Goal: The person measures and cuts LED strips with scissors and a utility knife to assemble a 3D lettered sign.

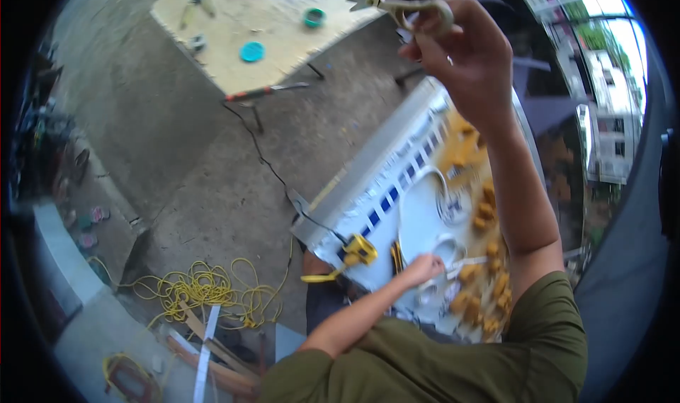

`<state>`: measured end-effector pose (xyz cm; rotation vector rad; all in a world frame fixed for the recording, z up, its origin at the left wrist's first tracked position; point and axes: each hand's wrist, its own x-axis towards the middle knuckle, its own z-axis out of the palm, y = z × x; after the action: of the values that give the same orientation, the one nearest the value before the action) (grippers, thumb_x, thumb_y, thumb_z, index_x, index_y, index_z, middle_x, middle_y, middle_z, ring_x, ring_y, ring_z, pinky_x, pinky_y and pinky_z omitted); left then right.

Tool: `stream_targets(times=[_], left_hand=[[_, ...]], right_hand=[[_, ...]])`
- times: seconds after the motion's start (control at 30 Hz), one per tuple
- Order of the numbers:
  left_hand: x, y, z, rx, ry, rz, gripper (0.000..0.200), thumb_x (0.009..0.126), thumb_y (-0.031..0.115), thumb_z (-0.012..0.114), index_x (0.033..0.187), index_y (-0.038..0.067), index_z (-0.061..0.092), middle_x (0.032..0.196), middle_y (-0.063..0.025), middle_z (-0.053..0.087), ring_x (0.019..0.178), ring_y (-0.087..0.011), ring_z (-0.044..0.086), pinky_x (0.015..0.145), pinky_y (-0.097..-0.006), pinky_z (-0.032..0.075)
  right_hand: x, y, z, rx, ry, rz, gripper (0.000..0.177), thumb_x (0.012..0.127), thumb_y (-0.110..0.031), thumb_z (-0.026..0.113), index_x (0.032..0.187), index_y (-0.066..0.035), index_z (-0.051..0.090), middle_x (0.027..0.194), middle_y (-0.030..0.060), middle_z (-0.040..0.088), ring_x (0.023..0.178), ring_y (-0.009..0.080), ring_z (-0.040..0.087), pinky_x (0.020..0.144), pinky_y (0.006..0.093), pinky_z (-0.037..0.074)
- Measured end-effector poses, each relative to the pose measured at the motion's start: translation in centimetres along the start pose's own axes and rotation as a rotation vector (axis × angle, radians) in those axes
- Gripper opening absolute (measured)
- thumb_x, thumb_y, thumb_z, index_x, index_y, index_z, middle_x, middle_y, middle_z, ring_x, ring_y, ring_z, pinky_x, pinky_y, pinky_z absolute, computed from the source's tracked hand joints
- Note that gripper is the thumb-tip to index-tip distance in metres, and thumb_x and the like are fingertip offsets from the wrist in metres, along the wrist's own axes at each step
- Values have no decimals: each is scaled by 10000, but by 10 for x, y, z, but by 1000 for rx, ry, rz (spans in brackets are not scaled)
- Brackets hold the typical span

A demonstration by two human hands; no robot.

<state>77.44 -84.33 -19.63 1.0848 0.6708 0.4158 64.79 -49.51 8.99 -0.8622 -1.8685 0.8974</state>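
Note:
Raised high at the upper right, my right hand point(473, 59) grips a pair of pale-handled scissors point(397, 6) by the finger loops; the blades point left. Lower down, my left hand point(425, 268) is closed at a thin white cord point(446, 246) that loops over a white board point(418, 219); the exact grip is small and blurred. Yellow-orange blocks point(485, 212) line the board's right side, and blue squares point(382, 206) run along its left. A yellow tape measure point(360, 250) lies left of my left hand, near a dark and yellow tool point(397, 258).
A wooden table point(227, 49) at upper left bears pliers point(197, 8), a teal disc point(251, 52), a green tape roll point(314, 18) and a red-handled tool point(248, 93). A black cable point(261, 155) hangs from it. Yellow rope point(198, 290) and wood strips point(219, 353) lie on the floor.

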Motion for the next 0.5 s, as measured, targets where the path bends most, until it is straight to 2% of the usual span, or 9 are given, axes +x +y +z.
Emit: stream_targets(times=[0.07, 0.17, 0.2, 0.27, 0.3, 0.33, 0.4, 0.47, 0.5], left_hand=[[1, 10, 5, 73, 45, 43, 256, 933, 251, 723, 1053, 36, 793, 933, -207, 782, 867, -338, 779, 819, -427, 600], [1, 40, 12, 83, -19, -88, 268, 911, 247, 746, 1074, 39, 789, 945, -182, 792, 885, -322, 782, 831, -414, 599], [12, 12, 26, 109, 125, 245, 319, 883, 269, 770, 1109, 44, 778, 986, -176, 794, 918, -311, 781, 836, -400, 600], [21, 24, 10, 213, -154, 128, 227, 962, 200, 737, 1129, 53, 780, 1053, -109, 796, 927, -176, 737, 855, -334, 584], [13, 51, 28, 256, -19, -39, 220, 969, 192, 734, 1120, 37, 774, 1000, -95, 794, 819, -125, 719, 742, -298, 586], [8, 72, 37, 194, -17, -197, 229, 994, 199, 725, 1122, 12, 758, 965, -80, 794, 691, -84, 669, 606, -264, 547], [7, 70, 53, 112, -38, -177, 226, 1019, 213, 713, 1115, 11, 747, 964, -60, 796, 626, -75, 618, 543, -253, 514], [2, 78, 75, 162, -51, -199, 214, 1028, 209, 709, 1109, 13, 738, 975, -38, 797, 609, -66, 585, 534, -238, 496], [0, 75, 85, 195, -69, -199, 211, 1031, 217, 710, 1098, 19, 738, 977, -39, 798, 614, -65, 592, 538, -237, 497]], right_hand=[[-88, -35, -50, -2, -10, 26, 166, 872, 82, 728, 998, -4, 661, 953, 39, 721, 907, 125, 751, 757, 269, 611], [-223, -93, -101, -321, -82, 78, 207, 788, 85, 763, 933, 4, 638, 962, 113, 718, 850, 250, 753, 725, 329, 594], [-268, -109, -110, -368, -122, 98, 224, 762, 74, 780, 910, 4, 627, 962, 136, 711, 836, 296, 742, 714, 354, 586], [-362, -132, -116, -452, -152, 118, 239, 746, 60, 818, 841, -3, 608, 1035, 157, 726, 872, 303, 730, 754, 358, 598], [-405, -138, -117, -437, -154, 151, 240, 752, 42, 821, 849, -1, 606, 1047, 155, 725, 871, 318, 722, 744, 373, 589], [-445, -144, -116, -418, -154, 179, 242, 758, 24, 824, 856, 1, 605, 1058, 154, 724, 870, 333, 714, 734, 388, 581], [-507, -155, -121, -459, -121, 224, 190, 785, 46, 762, 876, 13, 598, 1086, 154, 711, 936, 325, 704, 756, 406, 585], [-554, -161, -125, -480, -92, 254, 171, 787, 60, 730, 882, 21, 593, 1109, 155, 700, 981, 326, 699, 785, 409, 589], [-572, -165, -127, -451, -93, 302, 219, 829, 20, 660, 1041, 4, 606, 1143, 136, 675, 1051, 308, 676, 871, 404, 581]])
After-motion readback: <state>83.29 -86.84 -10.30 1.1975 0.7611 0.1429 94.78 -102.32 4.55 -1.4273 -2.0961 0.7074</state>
